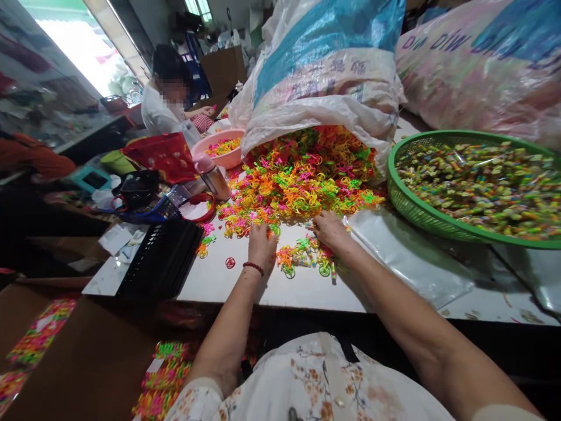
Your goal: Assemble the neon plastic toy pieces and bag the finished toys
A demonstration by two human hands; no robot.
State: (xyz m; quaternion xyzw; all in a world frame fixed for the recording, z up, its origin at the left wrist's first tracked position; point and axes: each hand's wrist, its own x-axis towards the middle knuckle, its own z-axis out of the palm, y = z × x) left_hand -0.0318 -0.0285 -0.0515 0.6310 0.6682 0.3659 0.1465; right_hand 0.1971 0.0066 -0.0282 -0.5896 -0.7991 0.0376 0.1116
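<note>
A heap of small neon plastic rings (302,181) in pink, orange, yellow and green spills from a big white and blue sack (324,76) onto the white table (219,278). My left hand (262,245), with a red bead bracelet at the wrist, rests at the near edge of the heap, fingers curled down among the rings. My right hand (331,229) lies beside it, fingers bent into a small cluster of rings and little wrapped pieces (304,257). What either hand holds is hidden.
A green basket (397,193) of small wrapped candies stands at the right, with clear plastic bags (407,257) in front. A black crate (162,263), a flask (214,178) and a pink bowl (219,155) sit left. Another person (169,96) sits at the far end.
</note>
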